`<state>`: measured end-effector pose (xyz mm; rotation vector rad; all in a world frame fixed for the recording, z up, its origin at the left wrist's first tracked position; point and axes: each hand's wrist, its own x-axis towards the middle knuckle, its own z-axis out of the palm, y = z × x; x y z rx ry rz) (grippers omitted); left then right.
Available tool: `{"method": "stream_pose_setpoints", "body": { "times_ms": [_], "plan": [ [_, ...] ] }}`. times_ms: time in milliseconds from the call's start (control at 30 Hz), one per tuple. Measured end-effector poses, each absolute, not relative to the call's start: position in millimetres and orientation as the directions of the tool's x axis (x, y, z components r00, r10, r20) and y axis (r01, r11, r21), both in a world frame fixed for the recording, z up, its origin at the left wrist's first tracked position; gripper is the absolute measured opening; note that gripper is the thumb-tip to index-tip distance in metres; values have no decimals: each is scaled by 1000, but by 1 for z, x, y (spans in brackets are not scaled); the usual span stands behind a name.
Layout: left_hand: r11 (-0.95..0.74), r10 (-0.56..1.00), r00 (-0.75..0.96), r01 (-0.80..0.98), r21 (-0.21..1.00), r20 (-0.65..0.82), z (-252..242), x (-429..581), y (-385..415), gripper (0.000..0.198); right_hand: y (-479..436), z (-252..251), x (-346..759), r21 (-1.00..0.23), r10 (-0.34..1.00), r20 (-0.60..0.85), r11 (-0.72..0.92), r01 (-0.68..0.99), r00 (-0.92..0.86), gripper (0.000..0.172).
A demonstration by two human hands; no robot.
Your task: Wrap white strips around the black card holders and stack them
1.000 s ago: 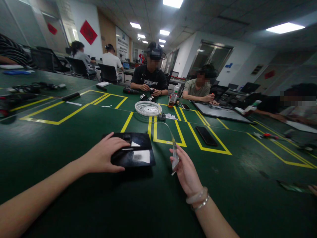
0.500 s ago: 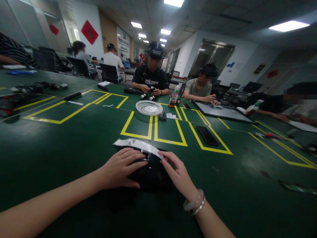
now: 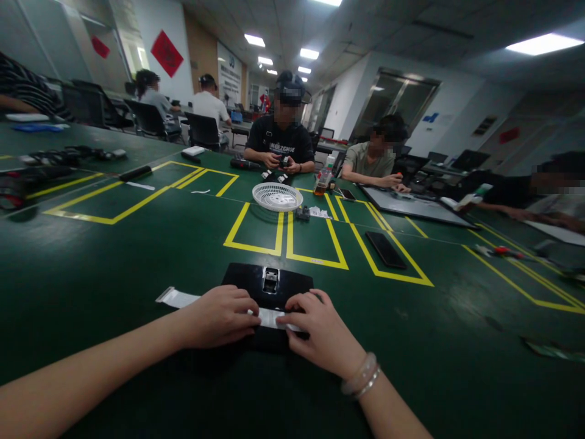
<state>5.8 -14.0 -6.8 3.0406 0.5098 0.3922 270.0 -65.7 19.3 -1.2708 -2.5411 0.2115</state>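
Note:
A glossy black panel (image 3: 247, 277) lies on the green table in front of me, with a small metal-lined square opening near its far edge. Across its near part runs a white flat strip that looks like a ribbon cable (image 3: 271, 317); its left end sticks out past the panel and has a darker tip. My left hand (image 3: 223, 317) has its fingers closed on the strip left of the middle. To the right, my right hand (image 3: 315, 329) pinches the strip near its other end, with the fingers bent over the panel. The strip's right end is partly hidden by my fingers.
Beyond the panel, yellow tape outlines mark the table (image 3: 196, 244). A white round basket (image 3: 276, 196), a black phone (image 3: 385, 249), a bottle (image 3: 322, 182) and a bundle of cables (image 3: 73, 155) lie about. Several people sit around; one opposite handles a small dark object.
The strip has moved from the panel's far edge toward me and left, uncovering the square opening. Both hands came nearer; the left, flat before, is now curled onto the strip.

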Motion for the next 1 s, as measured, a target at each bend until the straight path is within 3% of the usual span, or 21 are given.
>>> {"method": "stream_pose_setpoints", "body": {
  "times_ms": [133, 267, 333, 700, 1000],
  "plan": [
    [-927, 375, 890, 356, 118, 261, -9, 6, -14, 26, -67, 19, 267, -213, 789, 219, 613, 761, -574, 22],
    [-892, 452, 862, 431, 139, 229, -11, 5, -15, 84, -67, 17, 267, -215, 783, 236, 620, 755, -576, 21],
    [-884, 464, 864, 440, 155, 193, -10, 6, -15, 97, -66, 16, 268, -218, 779, 262, 623, 751, -570, 25],
    [-863, 494, 841, 443, 245, 221, 6, 10, -11, 80, -66, 21, 269, -194, 728, 409, 658, 727, -550, 28],
    [-644, 748, 598, 758, 98, 288, 16, -65, 44, 69, -65, 19, 272, -162, 732, 438, 636, 755, -522, 24]
  ]
}}
